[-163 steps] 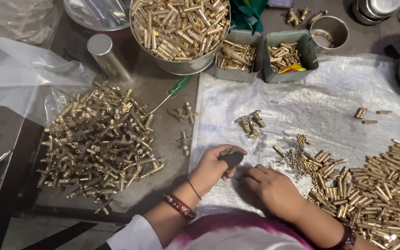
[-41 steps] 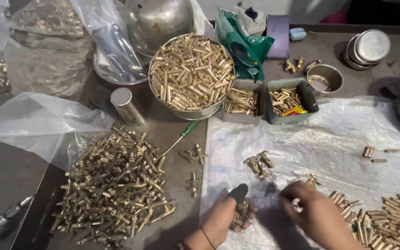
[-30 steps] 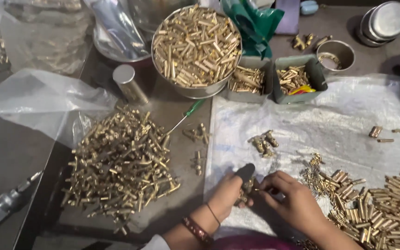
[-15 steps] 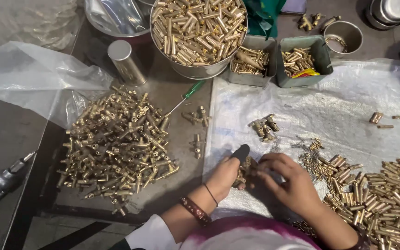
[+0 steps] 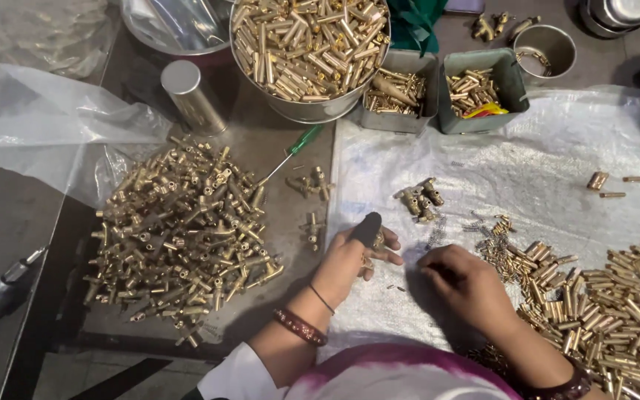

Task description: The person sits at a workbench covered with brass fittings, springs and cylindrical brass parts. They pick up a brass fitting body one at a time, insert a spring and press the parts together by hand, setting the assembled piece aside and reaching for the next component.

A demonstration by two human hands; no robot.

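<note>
At the far left of the tabletop (image 5: 9,222) lies a crumpled clear plastic bag (image 5: 46,122), and beside it a steel cup (image 5: 190,96) stands upright. Next comes the big heap of assembled brass fittings (image 5: 183,230), which I judge to be the finished share of the work; it is already sizeable. A green-handled screwdriver (image 5: 290,152) lies just past it, with a few loose fittings (image 5: 312,185) around.

My left hand (image 5: 353,255) rests on the white sheet (image 5: 483,163), thumb capped in a dark guard, its fingers pinching a small brass piece (image 5: 378,241) against the thumb. Beyond it a little cluster of fittings (image 5: 420,200) waits on the sheet. My right hand (image 5: 468,285) lies palm down, fingers curled together towards the sheet near some tiny springs (image 5: 438,231); whether they grip anything I cannot tell.

To the right spreads a wide heap of brass tubes (image 5: 601,304), untouched, and at the back the round steel bowl (image 5: 309,48) is full of more, with two grey bins (image 5: 438,89) of parts alongside. So a good part is done, yet I judge much more is left.
</note>
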